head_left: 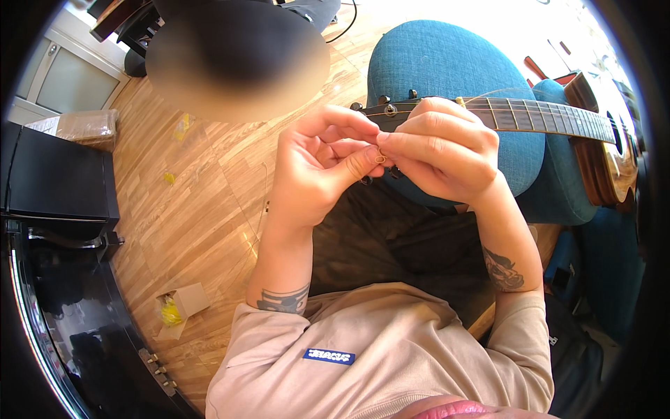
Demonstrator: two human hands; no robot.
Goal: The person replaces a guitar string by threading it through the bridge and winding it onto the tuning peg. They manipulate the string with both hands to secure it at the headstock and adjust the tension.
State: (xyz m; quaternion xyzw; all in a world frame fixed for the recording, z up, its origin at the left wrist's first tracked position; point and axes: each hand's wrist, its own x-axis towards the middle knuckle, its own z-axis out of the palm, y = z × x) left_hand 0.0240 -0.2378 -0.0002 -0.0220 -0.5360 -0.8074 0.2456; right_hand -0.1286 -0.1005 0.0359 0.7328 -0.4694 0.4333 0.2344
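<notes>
Left hand (307, 167) and right hand (447, 150) together, pinching a gold string loop (380, 160) near the headstock (403, 113); loop's made, winding probably remains

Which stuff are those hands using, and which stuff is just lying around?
Being used:
- left hand and right hand
- small gold loop at the fingertips
- guitar

Lying around:
- open cardboard box
- yellow scrap
- wrapped package
</notes>
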